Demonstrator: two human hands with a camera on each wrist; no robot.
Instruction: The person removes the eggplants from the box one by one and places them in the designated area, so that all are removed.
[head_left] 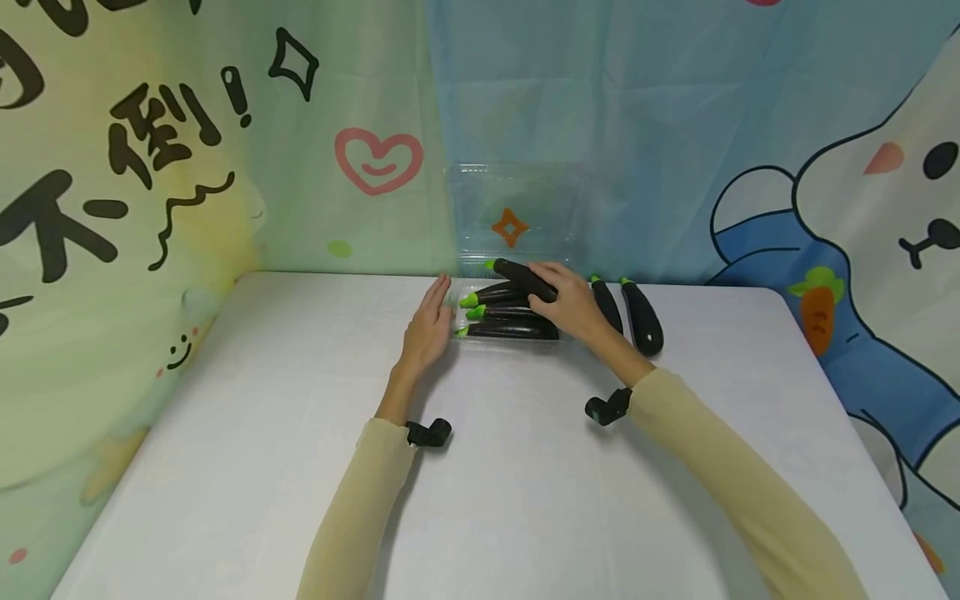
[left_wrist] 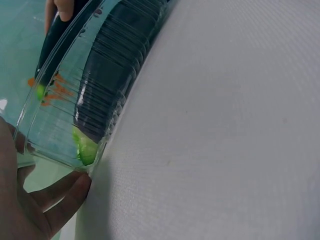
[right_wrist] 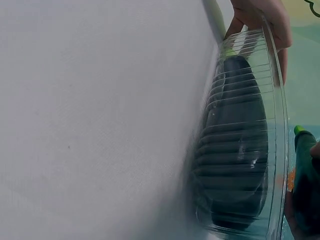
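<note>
A clear plastic box (head_left: 507,342) with ribbed walls sits at the table's far edge, its lid (head_left: 551,187) raised behind it. Three dark eggplants (head_left: 510,330) with green stems lie side by side inside. My right hand (head_left: 572,304) grips another eggplant (head_left: 517,272) just above the box, stem end pointing left and away. At the box's left end, my left hand (head_left: 429,327) rests with extended fingers against the wall. In the left wrist view, its fingertips (left_wrist: 80,187) touch the box's lower corner.
Two more eggplants lie right of the box: one (head_left: 606,305) close beside my right hand, the other (head_left: 642,321) farther right. The white table (head_left: 517,483) stretches toward me. A printed cloth (head_left: 652,150) hangs directly behind its far edge.
</note>
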